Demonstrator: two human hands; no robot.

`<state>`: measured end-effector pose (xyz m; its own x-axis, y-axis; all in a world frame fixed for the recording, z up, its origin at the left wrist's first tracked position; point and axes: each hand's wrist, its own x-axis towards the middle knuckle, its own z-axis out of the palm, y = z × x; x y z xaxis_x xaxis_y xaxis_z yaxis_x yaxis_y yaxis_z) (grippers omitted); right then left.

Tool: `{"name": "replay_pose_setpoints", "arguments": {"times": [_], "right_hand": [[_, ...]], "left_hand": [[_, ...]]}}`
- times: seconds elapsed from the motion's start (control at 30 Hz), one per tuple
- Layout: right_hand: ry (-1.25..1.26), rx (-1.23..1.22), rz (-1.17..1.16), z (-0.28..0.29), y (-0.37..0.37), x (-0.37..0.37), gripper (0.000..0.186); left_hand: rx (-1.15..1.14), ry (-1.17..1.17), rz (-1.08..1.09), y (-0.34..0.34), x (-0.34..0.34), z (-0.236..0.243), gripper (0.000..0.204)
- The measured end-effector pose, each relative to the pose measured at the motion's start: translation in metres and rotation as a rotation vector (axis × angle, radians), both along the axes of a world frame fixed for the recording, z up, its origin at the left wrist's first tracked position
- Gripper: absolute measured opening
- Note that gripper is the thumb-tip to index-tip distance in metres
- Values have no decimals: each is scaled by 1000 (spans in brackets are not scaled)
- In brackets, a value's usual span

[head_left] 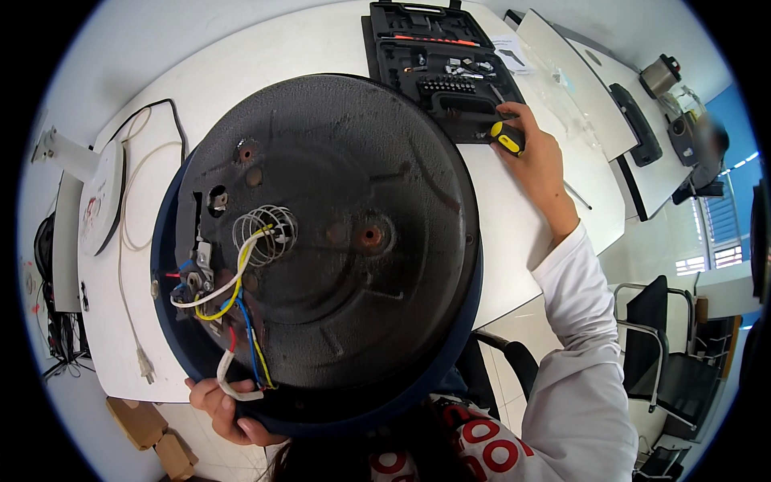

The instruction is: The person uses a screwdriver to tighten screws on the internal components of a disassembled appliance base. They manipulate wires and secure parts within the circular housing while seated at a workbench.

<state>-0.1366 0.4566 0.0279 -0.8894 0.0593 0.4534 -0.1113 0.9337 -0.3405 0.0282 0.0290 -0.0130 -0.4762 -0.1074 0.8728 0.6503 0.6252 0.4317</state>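
A large round appliance body (345,161) with a sooty dark metal face and a blue outer rim fills the middle of the view. On its left side sit a wire spring (265,235), metal terminals and white, yellow, blue and red wires (243,297). My left hand (229,410) is closed round the near-left edge, beside a white-sleeved wire end (233,381). At the right, my right hand (534,157) is closed on a yellow and black screwdriver handle (508,138), at the corner of the open black tool case (462,120). The screwdriver's tip cannot be made out.
Bits and small tools fill the case. A thin metal rod (578,197) lies right of my wrist on the white table (514,265). At the left are a cable with a plug (144,365) and a white round-based stand (103,201). Chairs (654,345) stand at the right.
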Motion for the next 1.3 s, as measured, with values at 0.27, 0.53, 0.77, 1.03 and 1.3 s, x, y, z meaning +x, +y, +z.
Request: {"name": "replay_pose_setpoints", "arguments": {"times": [0.27, 0.53, 0.77, 1.03, 1.3], "right_hand": [[77, -10, 14, -1, 5, 4, 54], [9, 32, -91, -5, 4, 4, 49], [89, 22, -18, -3, -9, 2, 47], [150, 128, -22, 2, -9, 17, 28], [265, -94, -153, 35, -59, 56, 18]], "left_hand": [[-7, 7, 18, -2, 1, -1, 45], [28, -2, -1, 1, 0, -7, 44], [55, -1, 112, 7, 5, -5, 34], [31, -191, -29, 13, -8, 15, 26], [93, -104, -38, 12, -14, 14, 26]]}}
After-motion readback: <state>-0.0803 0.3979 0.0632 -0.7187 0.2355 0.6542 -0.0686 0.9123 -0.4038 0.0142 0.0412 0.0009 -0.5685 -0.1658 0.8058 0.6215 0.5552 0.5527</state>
